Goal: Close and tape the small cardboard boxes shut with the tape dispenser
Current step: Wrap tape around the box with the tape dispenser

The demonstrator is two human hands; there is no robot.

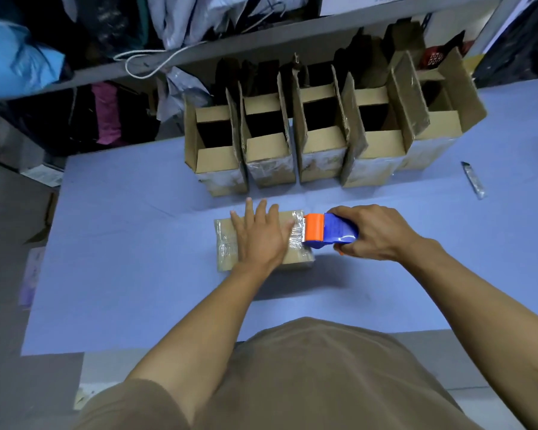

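Closed box (pixel 295 259) on table (pixel 137 243), row of open boxes (pixel 308 141) behind, tape dispenser (pixel 330 232) at its right edge

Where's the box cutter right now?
Head view, far right: the box cutter lies on the blue table, right of the open boxes, beyond the right hand.

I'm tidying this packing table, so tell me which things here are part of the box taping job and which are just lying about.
Part of the job:
closed box under the left hand
tape dispenser in the right hand
five open boxes

Lying about:
utility knife
white cord
bags on the shelf
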